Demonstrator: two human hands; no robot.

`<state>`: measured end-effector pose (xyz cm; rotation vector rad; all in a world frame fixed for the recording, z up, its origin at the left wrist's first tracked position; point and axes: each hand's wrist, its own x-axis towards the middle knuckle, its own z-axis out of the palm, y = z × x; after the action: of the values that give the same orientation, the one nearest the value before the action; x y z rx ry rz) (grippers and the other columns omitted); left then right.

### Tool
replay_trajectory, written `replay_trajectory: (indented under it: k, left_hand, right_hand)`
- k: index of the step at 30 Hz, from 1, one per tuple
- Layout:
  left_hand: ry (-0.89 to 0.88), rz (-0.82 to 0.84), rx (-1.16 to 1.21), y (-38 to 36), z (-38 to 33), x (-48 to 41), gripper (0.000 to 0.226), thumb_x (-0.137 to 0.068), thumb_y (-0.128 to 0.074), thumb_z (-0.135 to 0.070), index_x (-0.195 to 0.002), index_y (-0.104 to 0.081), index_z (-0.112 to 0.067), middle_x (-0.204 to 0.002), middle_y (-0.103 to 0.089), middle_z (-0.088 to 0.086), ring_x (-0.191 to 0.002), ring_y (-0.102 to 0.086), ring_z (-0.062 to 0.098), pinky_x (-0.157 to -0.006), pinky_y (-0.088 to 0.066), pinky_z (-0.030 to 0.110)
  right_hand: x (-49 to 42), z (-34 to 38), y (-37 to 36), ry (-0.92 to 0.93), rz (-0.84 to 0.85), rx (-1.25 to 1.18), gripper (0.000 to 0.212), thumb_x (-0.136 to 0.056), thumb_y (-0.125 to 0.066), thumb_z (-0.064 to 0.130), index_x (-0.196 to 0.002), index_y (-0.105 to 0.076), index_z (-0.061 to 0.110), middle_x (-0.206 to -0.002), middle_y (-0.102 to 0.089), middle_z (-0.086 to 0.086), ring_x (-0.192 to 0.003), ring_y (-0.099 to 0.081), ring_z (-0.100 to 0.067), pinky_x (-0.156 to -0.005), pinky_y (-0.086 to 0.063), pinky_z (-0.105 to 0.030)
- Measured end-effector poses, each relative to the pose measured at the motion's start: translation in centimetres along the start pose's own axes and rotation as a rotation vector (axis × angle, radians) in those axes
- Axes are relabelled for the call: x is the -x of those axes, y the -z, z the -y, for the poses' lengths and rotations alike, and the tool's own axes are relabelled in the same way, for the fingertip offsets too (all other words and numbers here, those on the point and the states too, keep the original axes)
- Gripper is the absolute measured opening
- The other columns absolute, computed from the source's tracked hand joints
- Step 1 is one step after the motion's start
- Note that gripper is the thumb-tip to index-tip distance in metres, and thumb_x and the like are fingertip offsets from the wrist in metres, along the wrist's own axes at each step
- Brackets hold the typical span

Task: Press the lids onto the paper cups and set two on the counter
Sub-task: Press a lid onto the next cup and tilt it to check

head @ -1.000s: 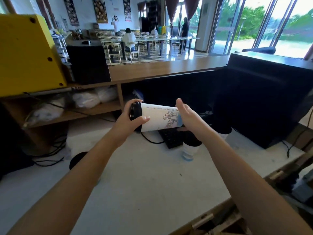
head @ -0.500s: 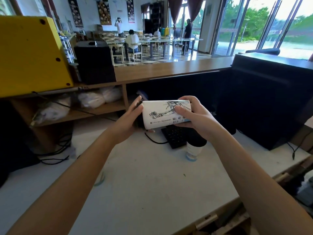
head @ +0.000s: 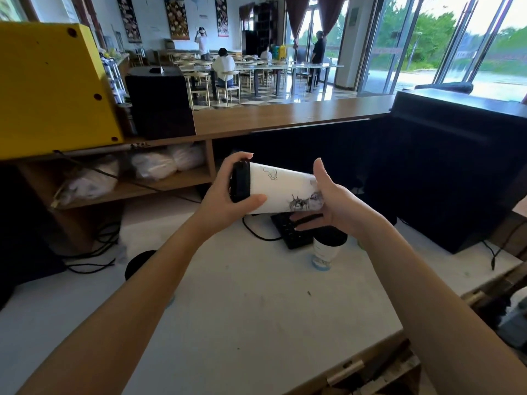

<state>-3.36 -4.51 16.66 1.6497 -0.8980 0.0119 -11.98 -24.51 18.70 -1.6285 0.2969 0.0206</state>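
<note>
Presumably for squeezing the seal home: paper cup [head: 282, 189] held sideways, left hand [head: 225, 203] wrapped round black lid [head: 240, 185], right hand [head: 339, 206] gripping the base as a brace.

left hand [head: 225, 195]: fingers curled over lid [head: 240, 182] | right hand [head: 339, 201]: cupping cup [head: 282, 189] base, thumb up
</note>
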Motion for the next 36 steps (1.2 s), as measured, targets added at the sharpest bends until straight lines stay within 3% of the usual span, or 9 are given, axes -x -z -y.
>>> replay_trajectory:
  k: [5,8,10,13,18,23,27,32,36]
  left_hand:
    - [-0.114,0.073,-0.144,0.5,0.3,0.0,0.077,-0.068,-0.071,-0.042,-0.131,-0.028,-0.049,-0.14,-0.037,-0.005,-0.127,-0.043,0.01,-0.097,-0.049,0.032]
    - [0.032,0.134,-0.021,0.8,0.5,-0.1,0.088,-0.07,-0.07,-0.043,-0.138,-0.016,-0.052,-0.147,-0.031,-0.012,-0.129,-0.041,-0.001,-0.095,-0.049,0.022]
    - [0.243,0.08,0.261,0.9,0.8,-0.4,0.082,-0.076,-0.06,-0.042,-0.143,-0.014,-0.047,-0.142,-0.037,-0.013,-0.129,-0.044,0.011,-0.098,-0.048,0.035]
    - [0.479,0.105,0.534,0.9,0.8,-0.7,0.067,-0.079,-0.05,-0.058,-0.14,-0.037,-0.033,-0.143,-0.046,-0.001,-0.124,-0.052,0.028,-0.089,-0.05,0.056]
    - [0.585,0.099,0.555,-0.4,-0.4,-0.9,0.035,-0.087,-0.051,-0.044,-0.115,-0.059,-0.024,-0.1,-0.07,0.004,-0.087,-0.068,0.021,-0.063,-0.058,0.039]
    - [0.456,-0.029,0.462,-1.6,-0.3,-0.9,0.043,-0.08,-0.064,-0.025,-0.12,-0.047,-0.028,-0.108,-0.063,0.005,-0.095,-0.064,0.022,-0.066,-0.054,0.034]
    - [0.244,-0.055,0.245,-2.3,-0.5,-0.3,0.052,-0.075,-0.072,-0.026,-0.115,-0.043,-0.044,-0.113,-0.054,-0.006,-0.1,-0.059,0.013,-0.068,-0.054,0.023]
    - [0.103,0.074,0.156,-1.6,-1.0,0.3,0.072,-0.065,-0.074,-0.032,-0.121,-0.035,-0.056,-0.127,-0.043,-0.013,-0.111,-0.053,0.007,-0.077,-0.055,0.024]
    - [0.323,0.14,0.344,-0.5,-1.2,-0.4,0.07,-0.064,-0.069,-0.041,-0.125,-0.038,-0.055,-0.143,-0.04,-0.007,-0.127,-0.046,0.017,-0.103,-0.043,0.041]
  right_hand:
    - [0.1,-0.5,0.0,0.083,-0.008,-0.08,0.047,-0.087,-0.054,0.051,-0.117,-0.05,0.016,-0.096,-0.054,-0.009,-0.072,-0.064,-0.018,-0.065,-0.06,-0.035]
    - [0.2,-1.1,0.1,0.217,-0.038,-0.124,0.041,-0.089,-0.06,0.034,-0.121,-0.046,0.013,-0.104,-0.053,-0.005,-0.091,-0.062,-0.017,-0.073,-0.06,-0.038]
    - [0.2,-1.3,0.2,0.288,-0.019,-0.141,0.041,-0.089,-0.061,0.022,-0.124,-0.042,0.015,-0.111,-0.054,-0.005,-0.098,-0.062,-0.018,-0.079,-0.059,-0.039]
    - [0.2,-1.5,0.4,0.369,0.037,-0.124,0.044,-0.087,-0.063,0.014,-0.123,-0.039,0.022,-0.122,-0.053,-0.009,-0.106,-0.061,-0.019,-0.089,-0.056,-0.039]
    - [0.4,-1.6,0.8,0.472,0.06,0.012,0.049,-0.084,-0.062,-0.002,-0.118,-0.035,0.021,-0.104,-0.059,0.008,-0.095,-0.064,-0.002,-0.079,-0.055,-0.021]
    - [0.5,-1.2,1.1,0.316,-0.016,-0.036,0.038,-0.096,-0.047,0.035,-0.131,-0.037,0.026,-0.107,-0.058,0.003,-0.098,-0.064,-0.011,-0.082,-0.058,-0.03]
    - [0.3,-0.9,1.3,0.106,0.044,-0.03,0.055,-0.089,-0.037,0.062,-0.126,-0.047,0.022,-0.106,-0.065,-0.011,-0.091,-0.069,-0.023,-0.077,-0.059,-0.041]
    - [0.5,-1.5,1.9,0.222,0.057,-0.195,0.038,-0.092,-0.053,0.035,-0.123,-0.047,0.014,-0.107,-0.059,-0.008,-0.1,-0.065,-0.021,-0.081,-0.059,-0.042]
    - [0.8,-1.7,2.2,0.332,0.081,-0.118,0.036,-0.092,-0.054,0.024,-0.126,-0.043,0.017,-0.107,-0.061,-0.002,-0.101,-0.064,-0.016,-0.085,-0.057,-0.038]
